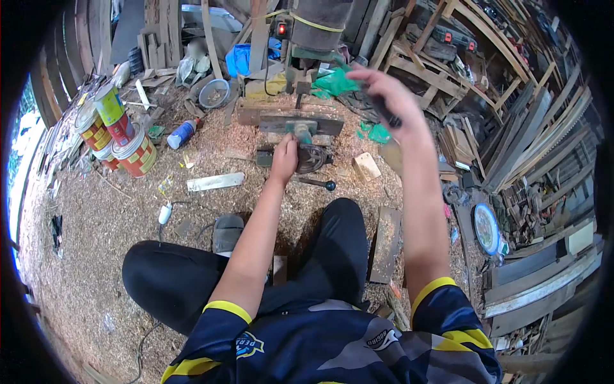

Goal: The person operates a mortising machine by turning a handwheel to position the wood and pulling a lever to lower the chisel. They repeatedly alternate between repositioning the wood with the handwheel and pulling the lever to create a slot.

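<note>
In the head view, my left hand (pixel 286 157) is closed on the near left side of a green metal vise (pixel 304 131), its fingers partly hidden. Long wooden pieces (pixel 326 123) lie across the vise. A round metal base (pixel 311 159) and a lever with a black knob (pixel 329 185) are just below it. My right hand (pixel 390 96), blurred, is raised to the right of the machine head (pixel 320 29), its fingers round a black lever handle (pixel 385 114). A drill bit or chuck (pixel 299 82) hangs above the wood.
Paint cans (pixel 137 153) are stacked at left, near a blue bottle (pixel 183 134) and a bowl (pixel 214 94). A wood block (pixel 366 166) and a white strip (pixel 216 182) lie on sawdust. Scrap timber (pixel 550 141) is piled at right, by a round clock-like dial (pixel 486 229).
</note>
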Available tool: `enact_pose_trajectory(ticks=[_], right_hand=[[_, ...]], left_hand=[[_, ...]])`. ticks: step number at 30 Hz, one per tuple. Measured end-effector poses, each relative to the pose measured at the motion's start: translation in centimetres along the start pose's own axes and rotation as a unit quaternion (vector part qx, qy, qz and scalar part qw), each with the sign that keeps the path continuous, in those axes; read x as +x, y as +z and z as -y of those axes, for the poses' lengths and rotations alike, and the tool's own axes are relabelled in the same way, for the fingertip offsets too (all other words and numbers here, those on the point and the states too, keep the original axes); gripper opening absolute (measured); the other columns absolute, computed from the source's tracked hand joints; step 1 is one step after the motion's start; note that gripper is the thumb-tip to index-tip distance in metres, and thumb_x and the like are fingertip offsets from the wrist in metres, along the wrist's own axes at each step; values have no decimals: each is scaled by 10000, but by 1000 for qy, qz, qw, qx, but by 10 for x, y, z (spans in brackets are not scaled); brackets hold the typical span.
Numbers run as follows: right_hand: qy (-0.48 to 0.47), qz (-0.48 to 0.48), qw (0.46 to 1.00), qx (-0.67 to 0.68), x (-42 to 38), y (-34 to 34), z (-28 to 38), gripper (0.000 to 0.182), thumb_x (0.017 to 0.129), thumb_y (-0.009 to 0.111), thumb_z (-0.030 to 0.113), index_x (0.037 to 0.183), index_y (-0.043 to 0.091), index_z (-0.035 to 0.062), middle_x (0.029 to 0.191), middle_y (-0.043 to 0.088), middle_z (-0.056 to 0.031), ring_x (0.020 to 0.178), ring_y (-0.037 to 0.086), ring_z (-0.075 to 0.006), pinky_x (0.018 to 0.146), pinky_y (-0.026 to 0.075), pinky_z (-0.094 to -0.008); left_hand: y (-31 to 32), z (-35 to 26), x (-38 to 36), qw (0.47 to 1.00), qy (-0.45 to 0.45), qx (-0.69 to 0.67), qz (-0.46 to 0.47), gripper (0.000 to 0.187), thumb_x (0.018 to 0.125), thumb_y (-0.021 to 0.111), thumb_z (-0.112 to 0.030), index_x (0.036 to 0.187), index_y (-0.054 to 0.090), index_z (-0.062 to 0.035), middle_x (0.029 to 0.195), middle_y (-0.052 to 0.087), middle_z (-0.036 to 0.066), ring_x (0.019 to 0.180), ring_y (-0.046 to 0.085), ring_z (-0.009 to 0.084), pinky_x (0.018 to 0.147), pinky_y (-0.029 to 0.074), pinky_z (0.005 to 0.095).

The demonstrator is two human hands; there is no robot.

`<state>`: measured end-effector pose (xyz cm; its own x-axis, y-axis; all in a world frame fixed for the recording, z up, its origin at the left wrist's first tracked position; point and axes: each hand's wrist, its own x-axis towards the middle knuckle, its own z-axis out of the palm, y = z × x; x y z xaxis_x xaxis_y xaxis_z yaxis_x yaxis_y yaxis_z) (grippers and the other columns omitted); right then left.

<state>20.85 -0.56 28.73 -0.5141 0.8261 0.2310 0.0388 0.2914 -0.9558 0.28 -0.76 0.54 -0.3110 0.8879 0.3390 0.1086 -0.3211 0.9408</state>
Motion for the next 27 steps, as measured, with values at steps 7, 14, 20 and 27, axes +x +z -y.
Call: enact_pose_trajectory(ticks=[7,14,20,27], right_hand=[[-196,-84,964,160,66,-28,45,510,1079,238,456,1218,616,143,1299,667,-64,1255,533,-206,1095,296,-441],[-258,-141,951,97,114,-39,51,560,1072,346,520,1447,505,136,1406,606,-75,1339,480,-235,1086,332,-459],[-136,-191,970,59,107,-40,-17,646,1070,368,541,1487,467,58,1402,579,-147,1298,539,-290,1068,431,-452],[93,-102,951,-276,-12,12,-277,364,995,538,327,1003,700,1,880,693,-213,902,681,-369,867,513,-442]], left_hand=[[0,29,5,1000,17,-14,11,179,991,453,-129,978,553,19,866,611,166,798,595,275,766,489,368],[-2,21,1,999,26,-8,20,185,1018,460,-150,1005,551,10,845,604,172,767,578,272,751,486,361],[-1,4,0,998,53,16,8,198,1016,417,-151,942,526,-2,833,521,71,764,490,171,744,446,310],[-4,7,-1,998,46,33,25,207,1005,412,-165,938,504,8,838,495,105,793,481,188,773,442,312]])
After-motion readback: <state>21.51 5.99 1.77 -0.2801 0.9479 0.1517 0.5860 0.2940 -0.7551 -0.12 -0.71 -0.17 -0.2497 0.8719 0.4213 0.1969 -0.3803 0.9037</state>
